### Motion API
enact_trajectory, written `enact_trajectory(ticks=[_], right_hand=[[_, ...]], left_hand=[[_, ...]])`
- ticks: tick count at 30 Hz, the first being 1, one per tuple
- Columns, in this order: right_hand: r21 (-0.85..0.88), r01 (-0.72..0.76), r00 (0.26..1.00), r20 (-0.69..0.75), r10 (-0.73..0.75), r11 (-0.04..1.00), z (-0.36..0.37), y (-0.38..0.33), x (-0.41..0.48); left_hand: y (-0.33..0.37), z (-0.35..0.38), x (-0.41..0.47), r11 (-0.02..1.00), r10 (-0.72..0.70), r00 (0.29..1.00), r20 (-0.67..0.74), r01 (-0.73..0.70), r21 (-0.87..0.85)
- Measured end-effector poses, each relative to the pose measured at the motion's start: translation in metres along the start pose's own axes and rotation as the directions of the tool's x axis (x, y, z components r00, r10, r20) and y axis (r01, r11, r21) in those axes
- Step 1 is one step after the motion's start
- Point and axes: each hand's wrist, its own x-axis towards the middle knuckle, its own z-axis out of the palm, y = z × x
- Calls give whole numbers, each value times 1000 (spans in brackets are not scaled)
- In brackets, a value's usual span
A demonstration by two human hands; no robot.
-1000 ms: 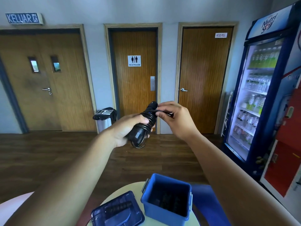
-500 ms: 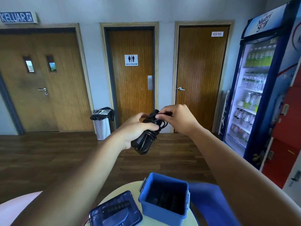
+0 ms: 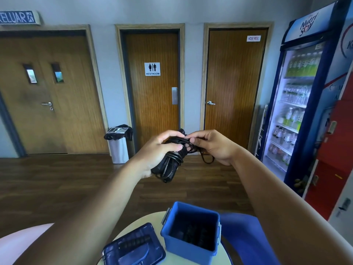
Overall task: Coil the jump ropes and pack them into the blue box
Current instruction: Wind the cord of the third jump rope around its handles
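We cannot make out the box (image 3: 183, 248) contents at 6 o'clock. Left grip (image 3: 152, 153) clasps the rope (image 3: 170, 163); right grip (image 3: 214, 147) pinches its strand, a loop newly hanging below.

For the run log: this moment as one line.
step: securing coil | left hand: grips black jump rope bundle | right hand: pinches its loose strand | blue box: open, lid off beside it

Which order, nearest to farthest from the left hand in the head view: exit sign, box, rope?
1. The rope, gripped in the left hand.
2. The box, below, on the table.
3. The exit sign, high, far left.
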Motion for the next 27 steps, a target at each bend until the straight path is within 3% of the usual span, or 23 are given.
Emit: enact_trajectory(ticks=[3, 6, 14, 20, 24, 27], right_hand=[[-32, -7, 999, 31, 8, 999, 1, -5, 1], [-4, -14, 997, -76, 13, 1000, 6, -7, 4], [299, -41, 987, -134, 85, 954, 16, -4, 4], [169, -90, 975, -189, 121, 982, 28, 5, 1], [233, -138, 968, -174, 181, 963, 40, 9, 0], [205, -107, 971, -190, 147, 973, 45, 7, 0]], left_hand=[[-2, -7, 0, 997, -12, 1000, 16, 13, -78], [0, -10, 0, 986, -14, 999, 31, 19, -165], [8, -16, -1, 966, -16, 995, 96, 41, -257], [2, -19, -3, 955, -51, 993, 105, 79, -285], [1, -20, -3, 942, -70, 991, 114, 103, -321], [0, -24, 0, 925, -105, 989, 107, 136, -354]])
